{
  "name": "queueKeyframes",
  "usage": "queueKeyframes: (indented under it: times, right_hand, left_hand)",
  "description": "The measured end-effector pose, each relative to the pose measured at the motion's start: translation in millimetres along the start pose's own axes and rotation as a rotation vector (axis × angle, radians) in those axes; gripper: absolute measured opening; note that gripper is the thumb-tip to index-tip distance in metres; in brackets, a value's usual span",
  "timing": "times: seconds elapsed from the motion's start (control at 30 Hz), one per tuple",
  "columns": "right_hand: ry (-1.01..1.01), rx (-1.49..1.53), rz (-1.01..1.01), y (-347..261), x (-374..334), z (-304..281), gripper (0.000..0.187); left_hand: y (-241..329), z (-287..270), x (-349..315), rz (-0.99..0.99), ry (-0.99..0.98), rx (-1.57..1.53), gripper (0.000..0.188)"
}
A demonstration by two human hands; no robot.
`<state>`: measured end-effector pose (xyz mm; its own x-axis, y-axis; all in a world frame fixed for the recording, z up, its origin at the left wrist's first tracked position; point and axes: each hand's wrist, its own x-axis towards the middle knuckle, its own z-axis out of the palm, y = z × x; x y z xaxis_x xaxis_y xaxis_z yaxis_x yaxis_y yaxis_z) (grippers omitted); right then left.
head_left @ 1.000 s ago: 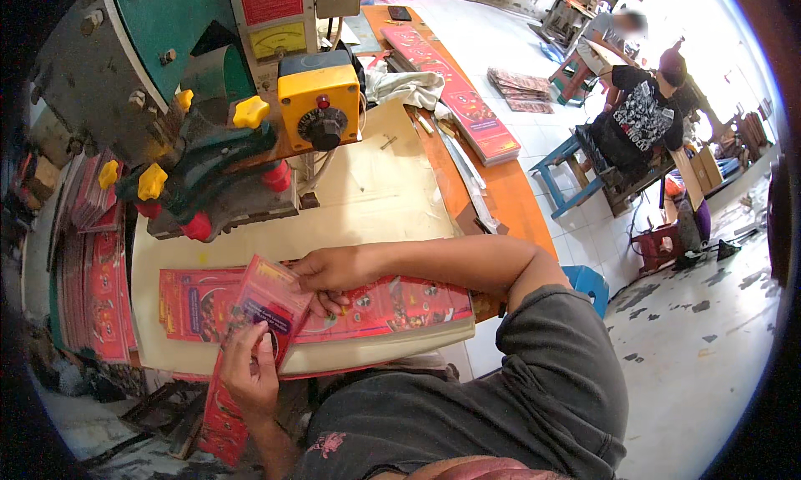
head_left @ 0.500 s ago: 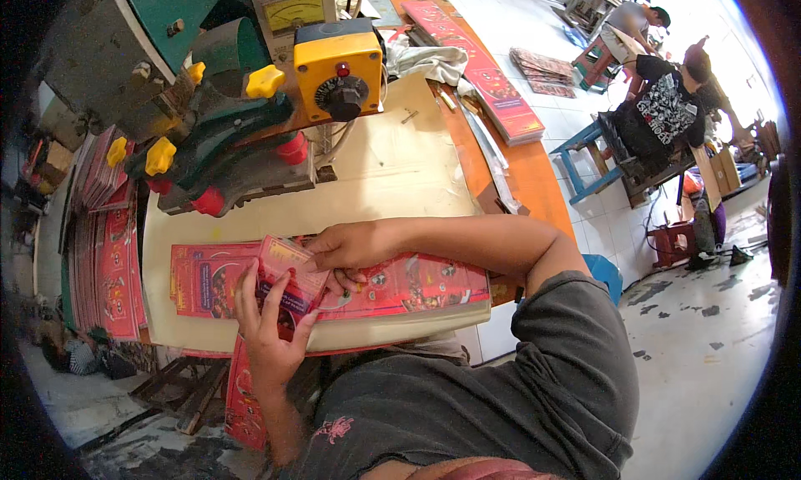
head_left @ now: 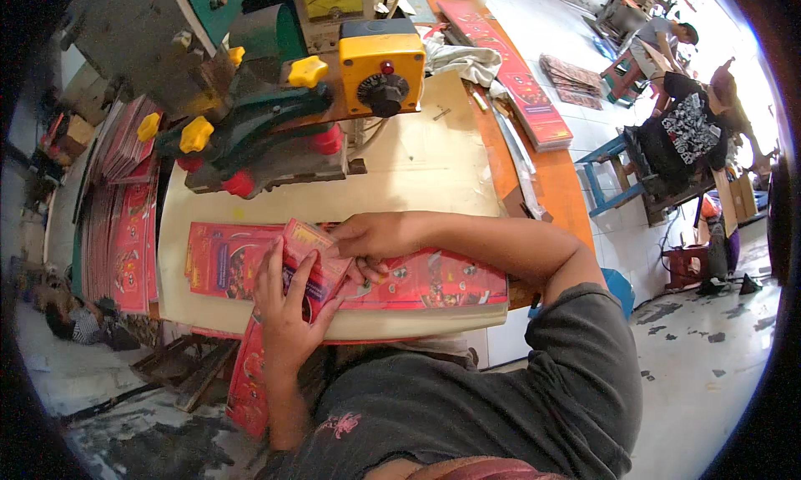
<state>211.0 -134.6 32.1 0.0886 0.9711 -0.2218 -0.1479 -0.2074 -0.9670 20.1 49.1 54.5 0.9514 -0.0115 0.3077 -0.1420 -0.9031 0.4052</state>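
Note:
My left hand is spread over a folded red printed sheet, fingers across its face and thumb at its lower edge. At the sheet's right edge, my right hand grips with bent fingers; its fingertips are partly hidden. Beneath both hands lie more flat red printed sheets on a cream-coloured work surface. To the left, another red sheet shows, overlapping others. A red printed strip hangs below the table edge beside my left forearm.
A machine with yellow knobs and a yellow control box stands beyond my hands. Stacked red sheets stand at the left. A long red stack and a white cloth lie on the orange table. Two people sit working at far right.
The whole view has shifted, so the table and machine appear farther right. Both hands stay on the folded sheet, with little visible change in their hold.

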Motion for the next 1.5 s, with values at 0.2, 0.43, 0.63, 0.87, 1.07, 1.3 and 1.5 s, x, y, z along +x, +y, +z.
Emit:
queueKeyframes:
  times: [0.2,0.43,0.63,0.87,1.07,1.3,1.5]
  right_hand:
    - [0.025,0.004,0.074,-12,-2,3,0.037]
    - [0.000,-0.056,0.127,-17,-7,6,0.040]
    - [-0.051,-0.096,0.167,-23,-5,9,0.033]
    - [-0.066,-0.117,0.148,-21,-5,10,0.030]
    - [-0.073,-0.119,0.156,-23,-4,12,0.027]
    - [-0.046,-0.164,0.164,-17,-1,11,0.022]
    - [-0.013,-0.164,0.167,-16,0,13,0.025]
  left_hand:
    - [-7,2,3,0.046,0.094,0.066,0.075]
    - [-17,-6,4,0.031,0.027,0.079,0.082]
    - [-33,-18,12,0.019,0.025,0.158,0.080]
    - [-36,-21,36,-0.076,-0.161,0.317,0.079]
    - [-45,-20,64,-0.135,-0.256,0.268,0.075]
    - [-51,-18,87,-0.141,-0.280,0.332,0.060]
    - [-55,-4,82,-0.197,-0.194,0.345,0.059]
